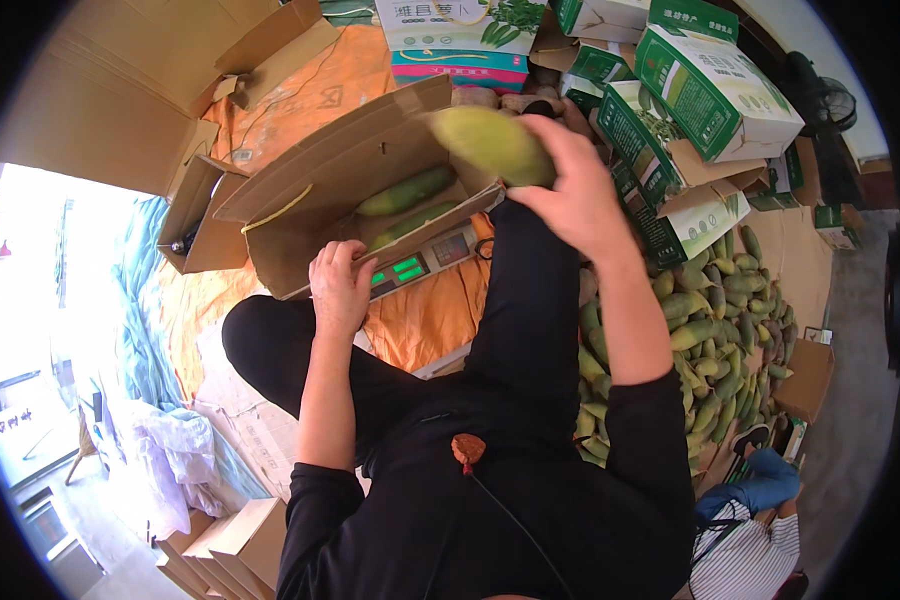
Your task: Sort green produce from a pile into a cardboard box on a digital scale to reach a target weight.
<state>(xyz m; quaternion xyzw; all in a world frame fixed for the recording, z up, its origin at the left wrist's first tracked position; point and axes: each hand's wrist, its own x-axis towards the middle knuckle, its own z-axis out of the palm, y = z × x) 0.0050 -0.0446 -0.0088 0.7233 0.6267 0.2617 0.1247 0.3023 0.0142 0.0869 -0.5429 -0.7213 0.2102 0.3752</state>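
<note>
A yellow-green radish, smeared by motion, is gripped in my right hand above the right end of an open cardboard box. Inside the box lie a green radish and, partly hidden by the near wall, another one. My left hand curls its fingers over the box's near edge, close to its left end. Under the near side of the box a digital scale shows lit green displays. The box sits in front of my bent legs and looks tilted.
A big heap of green radishes spreads at my right. Green-and-white printed cartons are stacked at the far right, near a black fan. Orange sheeting lies beneath. Flattened cartons stand lower left; another person is lower right.
</note>
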